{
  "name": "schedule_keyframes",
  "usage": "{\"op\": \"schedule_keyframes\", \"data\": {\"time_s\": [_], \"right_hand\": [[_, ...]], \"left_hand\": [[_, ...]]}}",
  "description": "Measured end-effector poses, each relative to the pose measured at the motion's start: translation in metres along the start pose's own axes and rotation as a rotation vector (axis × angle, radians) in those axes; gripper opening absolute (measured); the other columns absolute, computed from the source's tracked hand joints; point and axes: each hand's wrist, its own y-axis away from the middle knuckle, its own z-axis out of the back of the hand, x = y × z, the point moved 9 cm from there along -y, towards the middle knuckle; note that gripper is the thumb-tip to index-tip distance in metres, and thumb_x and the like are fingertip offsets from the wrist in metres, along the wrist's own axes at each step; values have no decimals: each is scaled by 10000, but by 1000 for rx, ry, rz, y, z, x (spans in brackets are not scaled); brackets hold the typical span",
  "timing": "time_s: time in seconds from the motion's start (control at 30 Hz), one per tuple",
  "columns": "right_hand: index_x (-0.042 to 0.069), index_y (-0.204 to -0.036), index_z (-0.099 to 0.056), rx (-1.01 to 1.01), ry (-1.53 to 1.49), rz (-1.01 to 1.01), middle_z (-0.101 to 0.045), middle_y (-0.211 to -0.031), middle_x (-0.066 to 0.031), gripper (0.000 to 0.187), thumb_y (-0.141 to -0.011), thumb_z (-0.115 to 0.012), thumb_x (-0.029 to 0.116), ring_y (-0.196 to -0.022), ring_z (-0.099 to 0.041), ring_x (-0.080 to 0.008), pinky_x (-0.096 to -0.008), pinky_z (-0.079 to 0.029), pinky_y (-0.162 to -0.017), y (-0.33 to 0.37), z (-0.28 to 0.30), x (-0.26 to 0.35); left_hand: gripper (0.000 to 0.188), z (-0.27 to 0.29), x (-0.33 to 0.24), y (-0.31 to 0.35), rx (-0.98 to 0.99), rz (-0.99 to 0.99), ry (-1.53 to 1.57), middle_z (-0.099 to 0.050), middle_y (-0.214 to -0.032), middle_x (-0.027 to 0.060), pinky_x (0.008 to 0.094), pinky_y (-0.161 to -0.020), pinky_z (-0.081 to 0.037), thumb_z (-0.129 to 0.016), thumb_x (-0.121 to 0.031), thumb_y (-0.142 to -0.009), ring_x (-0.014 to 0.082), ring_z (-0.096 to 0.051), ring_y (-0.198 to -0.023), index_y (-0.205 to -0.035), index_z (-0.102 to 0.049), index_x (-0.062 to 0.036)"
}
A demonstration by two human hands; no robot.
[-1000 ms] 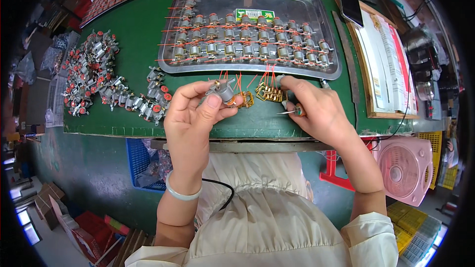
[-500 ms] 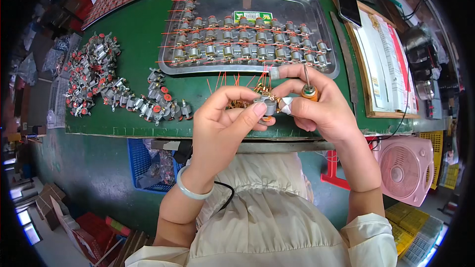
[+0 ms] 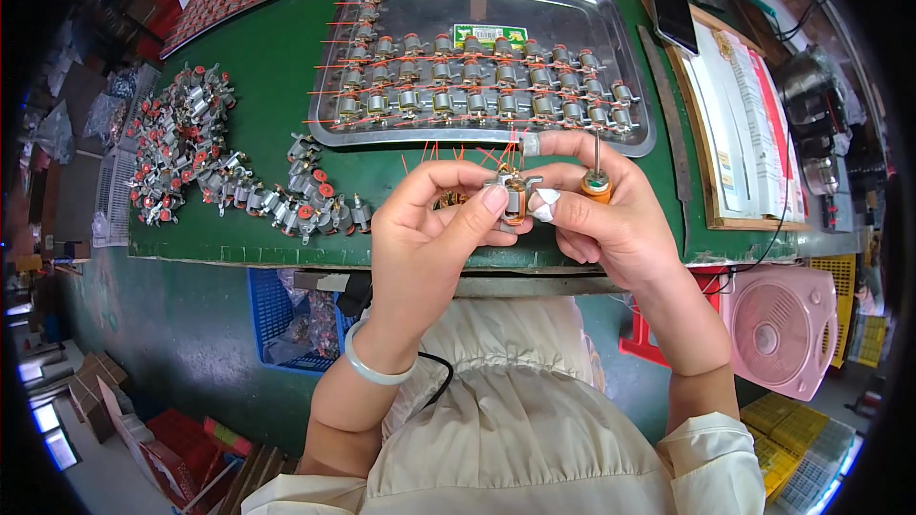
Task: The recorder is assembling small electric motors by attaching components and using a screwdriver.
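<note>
My left hand (image 3: 434, 215) pinches a small silver motor-like part (image 3: 515, 198) between thumb and fingers; a copper-coloured inside shows on it. My right hand (image 3: 611, 210), with white tape on the thumb and a wrapped index fingertip, touches the part's right side. Tucked in that hand is a screwdriver (image 3: 596, 185), its orange handle in the palm and thin metal shaft pointing up. Beyond my fingers, copper coils (image 3: 450, 198) with red wires lie on the green table, partly hidden.
A metal tray (image 3: 420, 0) holds rows of similar parts with red wires. A heap of silver parts with red discs (image 3: 186, 143) lies at left. At right are a flat metal bar (image 3: 668, 114), a phone (image 3: 672, 11) and papers on a board (image 3: 744, 124).
The silver part has turned in my fingers and now shows its copper-coloured inside. My right hand has shifted slightly, and the screwdriver's shaft stands more upright.
</note>
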Motion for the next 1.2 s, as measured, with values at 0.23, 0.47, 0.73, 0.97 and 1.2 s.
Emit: {"op": "schedule_keyframes", "data": {"time_s": [0.23,0.47,0.73,0.97,1.2], "right_hand": [[22,-1023,-430,-109,187,164,-597,-842,-65,333,-757,-631,33,-572,-475,-33,-173,-344,-429,4,7,11],[7,-962,-400,-8,595,412,-505,-795,-73,351,-639,-531,-38,-639,-486,-105,-225,-401,-552,18,-1,23],[-35,-1101,-507,59,845,767,-574,-937,-157,384,-723,-568,-56,-722,-570,-227,-285,-468,-622,44,-27,26],[-63,-1114,-484,-108,651,815,-570,-945,-181,347,-775,-551,-34,-748,-572,-239,-294,-470,-640,44,-16,9],[-6,-1077,-535,-199,955,967,-535,-961,-165,335,-753,-537,-94,-746,-544,-197,-271,-453,-648,52,-27,13]], "left_hand": [[151,-3,-1,0,17,-29,-1,-610,-862,156,265,-658,-553,-553,-6,-818,226,-640,-738,-949,-498,45],[243,8,-1,-1,2,-7,10,-607,-882,151,257,-677,-534,-571,39,-798,208,-626,-811,-1015,-461,36],[343,16,0,-3,-97,2,222,-591,-1004,179,273,-688,-542,-513,-72,-866,239,-627,-847,-1184,-414,12],[340,16,3,-3,-139,-32,353,-556,-1079,192,289,-724,-539,-489,-95,-882,239,-611,-899,-1197,-409,5],[337,17,2,-1,-196,-99,280,-560,-1068,181,302,-739,-531,-500,-85,-875,251,-605,-914,-1185,-410,11]]}}
